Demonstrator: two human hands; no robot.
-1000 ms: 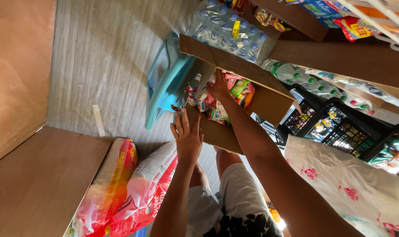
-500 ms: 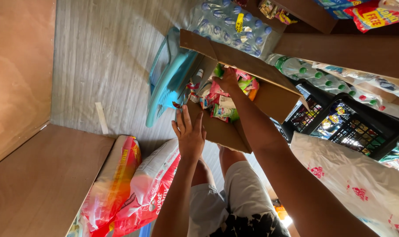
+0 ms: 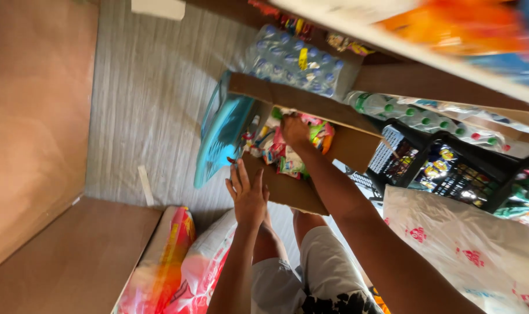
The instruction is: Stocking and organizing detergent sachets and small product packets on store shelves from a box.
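The cardboard box (image 3: 311,174) of colourful snack packets (image 3: 287,148) sits at the frame's centre, on a turquoise stool (image 3: 223,136) at its 9 o'clock. The right hand (image 3: 294,129) closes over packets; the left hand (image 3: 248,195), fingers spread and empty, braces the near flap. A firm brace should keep the box level.

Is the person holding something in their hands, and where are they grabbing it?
The right hand reaches among the snack packets in the cardboard box; whether it grips one cannot be told. The left hand is open, holding nothing.
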